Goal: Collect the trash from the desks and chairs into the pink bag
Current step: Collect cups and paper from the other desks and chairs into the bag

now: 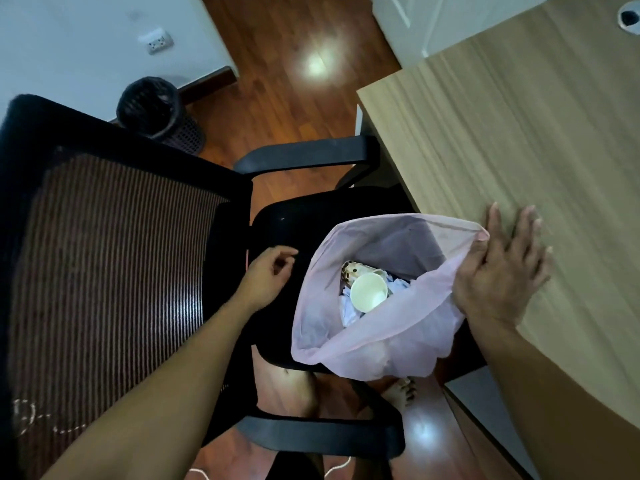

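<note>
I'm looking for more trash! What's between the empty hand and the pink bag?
In the head view, only bare black chair seat lies between the empty left hand and the pink bag. No trash shows there.

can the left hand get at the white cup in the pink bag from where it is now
Probably yes. The left hand is empty, just beside the pink bag, whose mouth the right hand holds open. The white cup lies uncovered on top of crumpled paper.
</note>
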